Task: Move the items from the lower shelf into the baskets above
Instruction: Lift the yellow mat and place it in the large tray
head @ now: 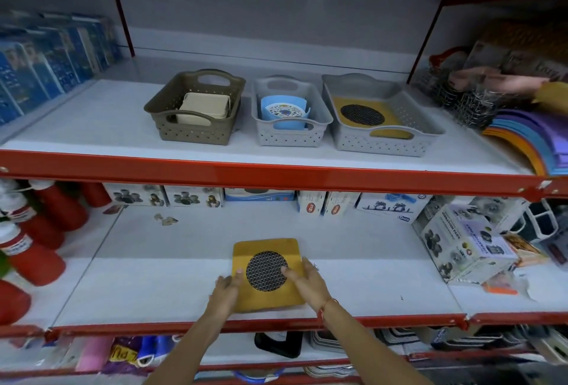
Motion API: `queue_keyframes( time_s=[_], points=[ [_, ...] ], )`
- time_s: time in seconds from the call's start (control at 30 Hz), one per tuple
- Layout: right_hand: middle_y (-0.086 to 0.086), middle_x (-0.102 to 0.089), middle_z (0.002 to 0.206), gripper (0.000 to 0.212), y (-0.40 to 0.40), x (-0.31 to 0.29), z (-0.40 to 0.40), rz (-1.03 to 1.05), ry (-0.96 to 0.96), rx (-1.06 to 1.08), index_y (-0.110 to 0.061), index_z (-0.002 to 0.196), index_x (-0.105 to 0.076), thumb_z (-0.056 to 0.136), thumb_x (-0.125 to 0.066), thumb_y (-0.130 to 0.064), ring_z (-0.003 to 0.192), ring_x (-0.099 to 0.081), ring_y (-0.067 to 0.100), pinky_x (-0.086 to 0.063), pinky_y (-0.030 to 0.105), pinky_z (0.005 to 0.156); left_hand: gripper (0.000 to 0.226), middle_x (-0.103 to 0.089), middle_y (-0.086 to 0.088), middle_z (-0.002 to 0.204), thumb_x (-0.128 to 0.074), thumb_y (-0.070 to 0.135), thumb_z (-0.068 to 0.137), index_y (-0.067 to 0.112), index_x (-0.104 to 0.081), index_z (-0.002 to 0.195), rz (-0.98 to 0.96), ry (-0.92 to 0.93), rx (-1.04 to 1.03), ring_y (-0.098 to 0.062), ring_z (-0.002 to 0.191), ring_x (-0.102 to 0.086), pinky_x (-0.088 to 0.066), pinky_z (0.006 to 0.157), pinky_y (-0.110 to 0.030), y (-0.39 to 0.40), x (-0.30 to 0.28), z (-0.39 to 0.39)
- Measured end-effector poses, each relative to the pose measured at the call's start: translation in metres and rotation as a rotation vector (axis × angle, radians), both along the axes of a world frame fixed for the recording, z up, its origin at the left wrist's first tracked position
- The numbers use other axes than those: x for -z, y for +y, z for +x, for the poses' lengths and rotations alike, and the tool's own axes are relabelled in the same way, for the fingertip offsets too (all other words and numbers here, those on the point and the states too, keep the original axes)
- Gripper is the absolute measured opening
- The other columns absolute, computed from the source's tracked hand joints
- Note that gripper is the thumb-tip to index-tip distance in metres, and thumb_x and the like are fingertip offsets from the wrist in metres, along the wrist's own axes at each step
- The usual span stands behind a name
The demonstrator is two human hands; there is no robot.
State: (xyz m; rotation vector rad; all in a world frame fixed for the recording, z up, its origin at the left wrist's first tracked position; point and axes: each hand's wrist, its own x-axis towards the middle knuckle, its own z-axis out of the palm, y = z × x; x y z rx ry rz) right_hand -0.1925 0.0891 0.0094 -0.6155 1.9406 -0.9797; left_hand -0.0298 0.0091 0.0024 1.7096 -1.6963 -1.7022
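Note:
A yellow square mat with a black mesh circle lies on the lower shelf. My left hand grips its left edge and my right hand rests on its right side, fingers over the mesh. On the upper shelf stand three baskets: a brown basket with beige items, a small grey basket with blue round items, and a wide grey basket holding a matching yellow mat.
Red bottles crowd the lower shelf's left end. Boxes line its back and right. Blue packs stand at upper left. Another person's hand reaches over wire items and coloured mats at upper right.

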Motion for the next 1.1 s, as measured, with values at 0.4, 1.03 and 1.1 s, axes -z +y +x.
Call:
queue_keyframes(
  time_s=[0.4,1.03,1.1],
  points=[
    [-0.002,-0.040,0.147,0.110,0.030,-0.055,-0.002,-0.185,0.041,-0.142,-0.010,0.147,-0.027,0.057,-0.084,-0.039,0.139,-0.035,0.018,-0.027,0.036,0.118,0.041,-0.063,-0.007,0.119,-0.072,-0.007,0.076,0.013,-0.061,0.110,-0.180,0.372,0.084,-0.003,0.094,-0.068,-0.052,0.082,-0.014,0.019,-0.067,0.038],
    [0.002,-0.045,0.145,0.097,0.125,-0.275,0.006,-0.365,0.372,-0.270,-0.010,0.142,-0.040,0.058,-0.089,-0.012,0.137,-0.039,0.016,-0.030,0.024,0.111,0.044,-0.067,0.033,0.057,-0.076,-0.002,0.074,0.036,-0.054,0.080,-0.522,0.599,0.402,0.022,0.065,-0.063,-0.044,0.057,0.005,0.069,-0.250,0.059],
    [0.001,-0.043,0.147,0.097,0.126,-0.290,-0.003,-0.384,0.429,-0.280,-0.014,0.142,-0.040,0.058,-0.089,-0.014,0.138,-0.037,0.016,-0.030,0.026,0.112,0.046,-0.068,0.035,0.061,-0.077,0.000,0.072,0.037,-0.054,0.087,-0.566,0.610,0.409,0.021,0.070,-0.064,-0.048,0.061,0.001,0.063,-0.260,0.046]
  ],
)
